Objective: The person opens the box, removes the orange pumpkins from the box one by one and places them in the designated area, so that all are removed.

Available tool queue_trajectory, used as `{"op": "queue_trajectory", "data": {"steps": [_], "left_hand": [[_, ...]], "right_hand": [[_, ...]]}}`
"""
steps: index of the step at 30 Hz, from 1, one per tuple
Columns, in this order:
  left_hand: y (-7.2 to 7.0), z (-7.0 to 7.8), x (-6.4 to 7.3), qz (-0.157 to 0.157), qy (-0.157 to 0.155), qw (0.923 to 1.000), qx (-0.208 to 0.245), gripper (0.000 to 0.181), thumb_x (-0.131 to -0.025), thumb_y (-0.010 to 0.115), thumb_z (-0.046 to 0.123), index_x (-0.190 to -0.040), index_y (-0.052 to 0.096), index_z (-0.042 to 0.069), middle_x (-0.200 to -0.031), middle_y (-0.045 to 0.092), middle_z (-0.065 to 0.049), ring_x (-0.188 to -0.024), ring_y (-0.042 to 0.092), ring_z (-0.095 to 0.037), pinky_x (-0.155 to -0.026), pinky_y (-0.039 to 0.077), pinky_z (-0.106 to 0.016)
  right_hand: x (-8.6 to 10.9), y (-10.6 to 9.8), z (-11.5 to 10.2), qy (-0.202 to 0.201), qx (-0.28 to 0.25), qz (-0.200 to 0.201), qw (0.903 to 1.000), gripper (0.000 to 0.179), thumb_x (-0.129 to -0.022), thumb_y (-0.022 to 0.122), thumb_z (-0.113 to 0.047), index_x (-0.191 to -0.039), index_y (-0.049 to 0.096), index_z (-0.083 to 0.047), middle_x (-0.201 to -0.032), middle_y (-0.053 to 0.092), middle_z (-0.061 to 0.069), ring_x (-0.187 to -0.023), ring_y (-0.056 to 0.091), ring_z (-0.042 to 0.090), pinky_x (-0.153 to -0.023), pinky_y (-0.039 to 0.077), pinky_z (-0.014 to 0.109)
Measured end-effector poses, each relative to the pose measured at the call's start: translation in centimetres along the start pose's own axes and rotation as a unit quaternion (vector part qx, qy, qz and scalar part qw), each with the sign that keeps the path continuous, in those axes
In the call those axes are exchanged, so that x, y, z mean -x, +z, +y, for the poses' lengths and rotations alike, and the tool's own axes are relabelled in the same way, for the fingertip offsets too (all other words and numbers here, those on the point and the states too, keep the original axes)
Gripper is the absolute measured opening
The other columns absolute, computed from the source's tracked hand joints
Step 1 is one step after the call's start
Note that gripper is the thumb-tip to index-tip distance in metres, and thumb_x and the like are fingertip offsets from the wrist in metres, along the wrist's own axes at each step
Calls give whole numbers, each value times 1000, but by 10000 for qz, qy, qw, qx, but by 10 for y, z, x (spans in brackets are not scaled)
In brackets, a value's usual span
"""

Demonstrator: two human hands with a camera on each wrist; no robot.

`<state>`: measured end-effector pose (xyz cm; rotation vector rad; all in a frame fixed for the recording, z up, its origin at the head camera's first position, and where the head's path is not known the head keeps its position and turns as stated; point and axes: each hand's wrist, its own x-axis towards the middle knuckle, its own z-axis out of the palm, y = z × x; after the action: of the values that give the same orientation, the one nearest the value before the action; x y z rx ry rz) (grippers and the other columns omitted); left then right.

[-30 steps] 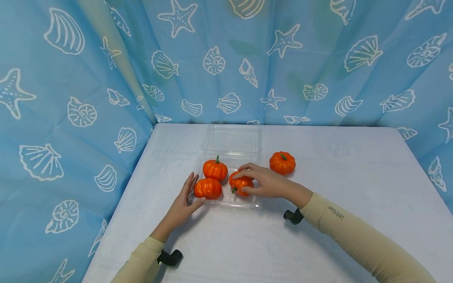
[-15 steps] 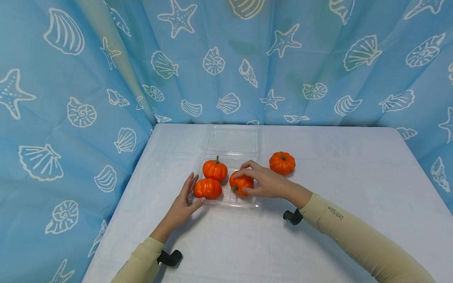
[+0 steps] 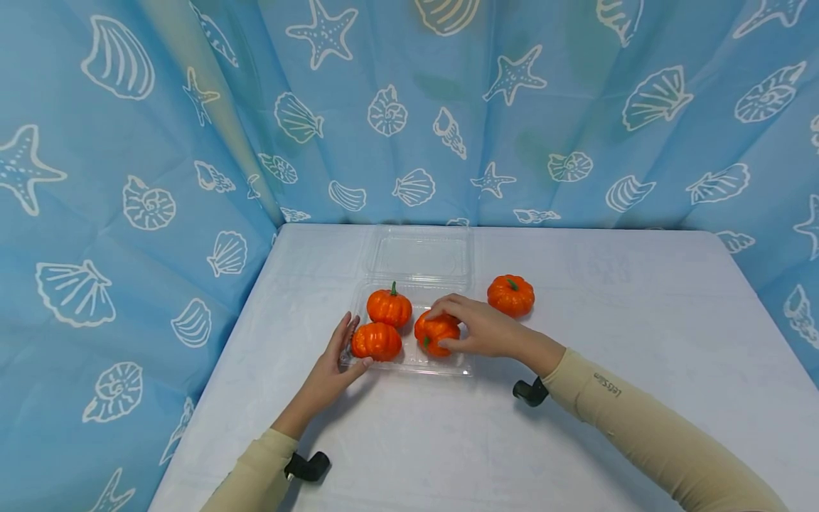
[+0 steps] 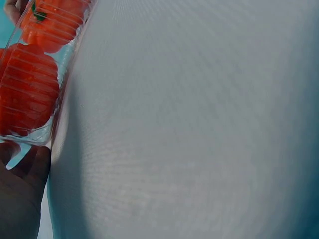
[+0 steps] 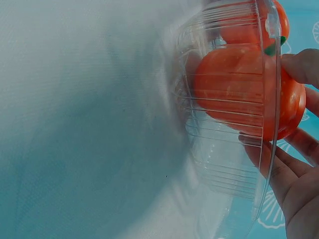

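Your right hand [image 3: 480, 327] has its fingers curled round a pumpkin [image 3: 433, 332] inside the box [image 3: 441, 368]; your left hand [image 3: 331, 370], fingers spread, apparently touches the box's left end.

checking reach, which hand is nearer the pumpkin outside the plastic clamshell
Right. The right hand is close, in front and left of that pumpkin; the left hand is farther left, across the plastic clamshell.
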<state>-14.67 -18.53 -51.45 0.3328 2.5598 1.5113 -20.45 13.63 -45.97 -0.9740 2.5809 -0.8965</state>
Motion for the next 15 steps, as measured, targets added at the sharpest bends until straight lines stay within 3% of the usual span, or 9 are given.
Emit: {"op": "queue_trajectory", "data": {"steps": [15], "left_hand": [[0, 1, 0, -18, -23, 10000, -19, 96, -94, 73, 33, -165, 9, 20, -167, 27, -2, -154, 24, -25, -120, 14, -61]], "right_hand": [[1, 1, 3, -129, -42, 62, 9999, 37, -92, 74, -22, -128, 65, -28, -134, 55, 0, -119, 59, 20, -99, 54, 38]]}}
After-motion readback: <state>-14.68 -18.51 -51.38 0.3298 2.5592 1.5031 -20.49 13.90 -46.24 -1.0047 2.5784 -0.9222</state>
